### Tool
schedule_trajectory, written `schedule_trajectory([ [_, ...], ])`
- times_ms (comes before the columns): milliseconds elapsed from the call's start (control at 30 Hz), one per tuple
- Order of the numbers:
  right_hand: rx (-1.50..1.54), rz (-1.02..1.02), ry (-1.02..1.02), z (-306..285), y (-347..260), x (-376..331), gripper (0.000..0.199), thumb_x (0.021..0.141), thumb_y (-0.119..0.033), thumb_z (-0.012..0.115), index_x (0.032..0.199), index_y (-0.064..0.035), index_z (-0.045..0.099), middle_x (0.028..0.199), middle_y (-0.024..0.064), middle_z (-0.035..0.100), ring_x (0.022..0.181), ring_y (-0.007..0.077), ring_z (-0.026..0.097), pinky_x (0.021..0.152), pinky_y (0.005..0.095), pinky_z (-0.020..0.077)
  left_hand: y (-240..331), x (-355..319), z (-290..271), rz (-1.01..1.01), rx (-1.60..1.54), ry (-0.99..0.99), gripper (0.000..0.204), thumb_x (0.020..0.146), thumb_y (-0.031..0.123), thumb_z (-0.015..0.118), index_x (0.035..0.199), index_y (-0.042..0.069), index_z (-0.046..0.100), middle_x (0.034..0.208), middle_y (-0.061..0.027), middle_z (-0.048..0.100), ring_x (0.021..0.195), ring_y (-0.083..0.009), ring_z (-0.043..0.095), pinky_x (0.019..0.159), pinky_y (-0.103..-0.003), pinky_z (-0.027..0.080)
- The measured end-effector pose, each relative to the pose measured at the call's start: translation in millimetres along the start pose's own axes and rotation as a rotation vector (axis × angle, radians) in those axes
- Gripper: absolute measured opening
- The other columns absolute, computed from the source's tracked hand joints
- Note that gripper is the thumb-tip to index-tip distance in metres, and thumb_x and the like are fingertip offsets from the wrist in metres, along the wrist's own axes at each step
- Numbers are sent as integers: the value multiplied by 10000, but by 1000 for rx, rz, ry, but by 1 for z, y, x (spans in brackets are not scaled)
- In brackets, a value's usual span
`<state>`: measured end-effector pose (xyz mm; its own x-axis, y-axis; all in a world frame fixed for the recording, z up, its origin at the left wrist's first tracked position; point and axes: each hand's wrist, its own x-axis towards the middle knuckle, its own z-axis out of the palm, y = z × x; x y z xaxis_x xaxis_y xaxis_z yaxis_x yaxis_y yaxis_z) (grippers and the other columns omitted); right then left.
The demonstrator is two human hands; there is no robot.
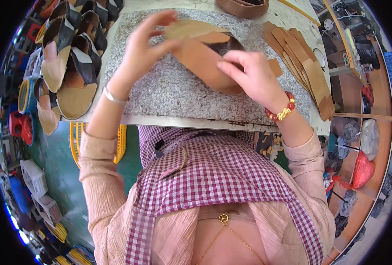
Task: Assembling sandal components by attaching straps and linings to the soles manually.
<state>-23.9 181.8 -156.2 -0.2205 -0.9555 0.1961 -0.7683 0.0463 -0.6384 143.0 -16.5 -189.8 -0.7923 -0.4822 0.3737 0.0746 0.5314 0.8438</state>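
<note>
A tan shoe upper (pixel 200 62), with a dark patch showing inside it, is over the speckled grey stone slab (pixel 160 101). My right hand (pixel 254 75) pinches its near right edge between thumb and bent fingers. My left hand (pixel 149 46) is raised at the upper's left end, its fingers spread and slightly blurred. The left thumb overlaps the upper's edge; whether it touches cannot be made out. A small brown flap (pixel 275 67) sticks out beyond my right hand.
Several brown leather strips (pixel 304 62) lie fanned out on the right. Stacked shoe uppers (pixel 76 95) with dark and tan sides crowd the table's left. A brown rounded piece (pixel 243 6) sits at the far edge. A yellow basket (pixel 121 143) stands below the table, shelves (pixel 366 110) at right.
</note>
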Motion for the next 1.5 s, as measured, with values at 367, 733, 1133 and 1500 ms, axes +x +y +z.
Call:
schedule_trajectory([
  [367,-84,-80,-82,42,-16,8,113,856,-111,685,932,-27,678,695,37,631,587,156,535,590,307,443,-16,-20,42,-487,-923,458,389,996,276,627,1201,-54,596,1040,-128,688,923,-155,663,750,-233,554],
  [733,54,-243,328,-6,22,-16,252,876,-170,714,1098,-69,651,998,46,668,868,185,606,807,290,499,-32,3,-20,-51,335,371,383,883,219,731,1123,-64,637,1043,-136,702,923,-240,678,819,-323,552],
  [1133,-156,-125,-39,36,12,-27,312,911,-363,654,854,-64,584,724,46,621,636,202,604,711,335,501,55,-26,28,0,511,-529,420,749,188,775,1084,4,602,906,-125,714,859,-321,688,770,-399,528],
  [1500,-310,-638,116,28,22,-5,217,838,-172,720,711,-46,598,1106,42,665,755,145,607,658,265,489,24,-24,10,208,568,-678,334,773,191,760,1034,53,604,801,-98,670,727,-286,649,677,-381,494],
])
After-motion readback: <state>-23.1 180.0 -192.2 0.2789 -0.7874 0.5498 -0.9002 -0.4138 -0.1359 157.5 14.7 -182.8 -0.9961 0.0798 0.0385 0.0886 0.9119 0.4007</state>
